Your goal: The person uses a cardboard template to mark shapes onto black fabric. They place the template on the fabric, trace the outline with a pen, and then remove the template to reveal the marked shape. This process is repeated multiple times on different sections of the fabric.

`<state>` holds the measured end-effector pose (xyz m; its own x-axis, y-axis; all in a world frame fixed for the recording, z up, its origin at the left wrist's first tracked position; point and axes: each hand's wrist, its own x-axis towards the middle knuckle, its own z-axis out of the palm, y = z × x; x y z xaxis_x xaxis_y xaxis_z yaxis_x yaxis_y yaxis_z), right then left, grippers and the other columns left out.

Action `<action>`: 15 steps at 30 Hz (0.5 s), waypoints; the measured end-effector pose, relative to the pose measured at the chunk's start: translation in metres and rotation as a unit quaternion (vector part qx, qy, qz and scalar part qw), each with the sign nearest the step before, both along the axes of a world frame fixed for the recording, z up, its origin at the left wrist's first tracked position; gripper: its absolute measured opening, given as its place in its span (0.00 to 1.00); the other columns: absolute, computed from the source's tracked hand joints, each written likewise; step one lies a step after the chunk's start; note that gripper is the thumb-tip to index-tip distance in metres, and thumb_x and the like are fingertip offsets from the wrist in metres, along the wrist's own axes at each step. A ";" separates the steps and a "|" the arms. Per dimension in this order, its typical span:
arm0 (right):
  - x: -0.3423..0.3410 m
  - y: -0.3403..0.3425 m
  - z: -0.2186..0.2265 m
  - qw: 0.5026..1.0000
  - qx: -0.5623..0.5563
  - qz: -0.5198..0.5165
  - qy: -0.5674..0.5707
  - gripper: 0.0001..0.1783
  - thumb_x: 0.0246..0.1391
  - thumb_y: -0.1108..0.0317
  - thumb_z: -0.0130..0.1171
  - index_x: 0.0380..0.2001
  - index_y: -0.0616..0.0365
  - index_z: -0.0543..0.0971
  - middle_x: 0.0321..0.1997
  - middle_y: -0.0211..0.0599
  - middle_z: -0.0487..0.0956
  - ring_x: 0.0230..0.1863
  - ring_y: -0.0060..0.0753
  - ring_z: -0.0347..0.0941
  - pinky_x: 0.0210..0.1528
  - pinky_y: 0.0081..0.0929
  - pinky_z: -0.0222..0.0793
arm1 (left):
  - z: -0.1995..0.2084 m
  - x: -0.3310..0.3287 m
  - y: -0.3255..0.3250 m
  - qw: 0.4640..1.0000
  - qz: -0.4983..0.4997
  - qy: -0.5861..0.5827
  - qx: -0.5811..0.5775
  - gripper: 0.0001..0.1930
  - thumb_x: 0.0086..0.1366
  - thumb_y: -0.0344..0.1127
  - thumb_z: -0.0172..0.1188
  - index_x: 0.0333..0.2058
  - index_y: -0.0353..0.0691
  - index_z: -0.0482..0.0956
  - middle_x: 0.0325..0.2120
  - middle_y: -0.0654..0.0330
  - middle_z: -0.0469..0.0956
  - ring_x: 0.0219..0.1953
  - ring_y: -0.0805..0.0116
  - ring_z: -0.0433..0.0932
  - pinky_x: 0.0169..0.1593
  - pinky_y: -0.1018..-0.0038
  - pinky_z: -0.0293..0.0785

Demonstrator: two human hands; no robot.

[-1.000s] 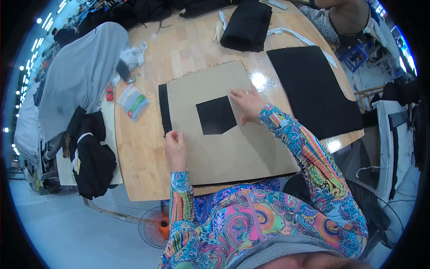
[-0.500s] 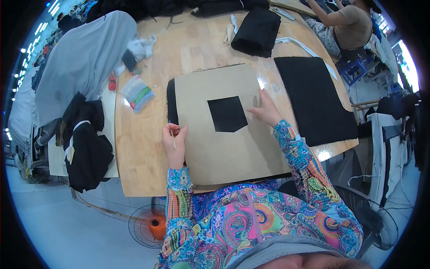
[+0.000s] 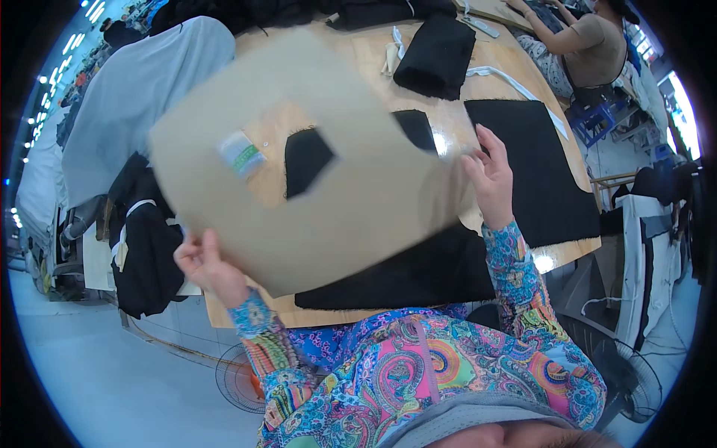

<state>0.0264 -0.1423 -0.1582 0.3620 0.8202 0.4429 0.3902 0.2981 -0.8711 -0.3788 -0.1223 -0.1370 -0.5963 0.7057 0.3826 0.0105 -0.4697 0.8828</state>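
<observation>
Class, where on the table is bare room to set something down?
The pale wooden table is bare between the beige card sheet and folded black cloth bundle, and beyond the narrow white cloth strip. Crowded: right side, under the flat black fabric panel.

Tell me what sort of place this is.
Probably a garment or sewing workshop: a card template with a cut-out is held above black cloth, a cloth roll lies on the wooden table, and another person is nearby.

Bare left hand (image 3: 211, 267) near eight o'clock, right hand (image 3: 491, 178) near two; forearms spread apart, fingers bent.
</observation>
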 end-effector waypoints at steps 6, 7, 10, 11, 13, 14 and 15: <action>-0.032 -0.063 -0.024 0.964 -0.093 0.158 -0.191 0.16 0.44 0.72 0.64 0.40 0.57 0.77 0.50 0.43 0.73 0.55 0.46 0.67 0.58 0.37 0.62 | -0.034 -0.073 0.020 0.979 0.192 -0.060 -0.019 0.11 0.59 0.23 0.57 0.33 0.39 0.62 0.35 0.58 0.67 0.36 0.68 0.71 0.42 0.72 0.74; -0.037 -0.075 -0.036 0.941 -0.101 0.226 -0.231 0.16 0.42 0.68 0.66 0.37 0.55 0.77 0.50 0.42 0.72 0.57 0.46 0.64 0.60 0.40 0.58 | -0.044 -0.083 0.022 0.972 0.228 -0.058 -0.032 0.11 0.59 0.24 0.57 0.33 0.38 0.62 0.35 0.58 0.67 0.36 0.69 0.71 0.42 0.72 0.74; -0.046 -0.111 -0.060 0.882 -0.140 0.301 -0.334 0.19 0.41 0.62 0.68 0.38 0.52 0.76 0.54 0.39 0.69 0.60 0.45 0.61 0.64 0.52 0.47 | -0.069 -0.102 0.025 0.945 0.310 0.002 -0.106 0.10 0.60 0.26 0.57 0.35 0.36 0.63 0.34 0.58 0.66 0.35 0.69 0.70 0.41 0.73 0.73; -0.048 -0.119 -0.062 0.875 -0.156 0.313 -0.334 0.20 0.40 0.61 0.68 0.39 0.52 0.76 0.54 0.39 0.69 0.60 0.45 0.60 0.64 0.53 0.46 | -0.076 -0.106 0.023 0.936 0.325 0.039 -0.132 0.09 0.61 0.27 0.56 0.36 0.35 0.64 0.35 0.56 0.67 0.36 0.67 0.71 0.42 0.71 0.73; -0.041 -0.131 -0.060 0.869 -0.188 0.300 -0.346 0.25 0.38 0.59 0.70 0.42 0.52 0.76 0.55 0.39 0.68 0.62 0.44 0.58 0.66 0.53 0.44 | -0.088 -0.113 0.017 0.912 0.350 0.113 -0.183 0.08 0.63 0.28 0.54 0.38 0.33 0.66 0.37 0.52 0.70 0.39 0.63 0.73 0.44 0.69 0.74; -0.035 -0.136 -0.058 0.872 -0.203 0.280 -0.346 0.27 0.37 0.58 0.70 0.43 0.52 0.76 0.55 0.39 0.68 0.63 0.44 0.58 0.66 0.53 0.43 | -0.092 -0.113 0.010 0.901 0.370 0.169 -0.151 0.09 0.64 0.29 0.53 0.40 0.32 0.66 0.38 0.52 0.71 0.41 0.62 0.73 0.45 0.69 0.73; -0.028 -0.143 -0.056 0.875 -0.217 0.260 -0.345 0.29 0.36 0.57 0.71 0.44 0.52 0.76 0.56 0.39 0.68 0.63 0.44 0.57 0.66 0.53 0.43 | -0.096 -0.111 -0.001 0.886 0.388 0.224 -0.117 0.10 0.65 0.30 0.52 0.42 0.31 0.67 0.40 0.51 0.71 0.42 0.61 0.73 0.47 0.69 0.72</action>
<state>-0.0015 -0.2849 -0.2145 -0.3408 0.9400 0.0151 0.7784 0.2912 -0.5561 -0.4902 -0.1232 -0.2329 -0.7628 0.2404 0.6003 0.6238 0.0289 0.7811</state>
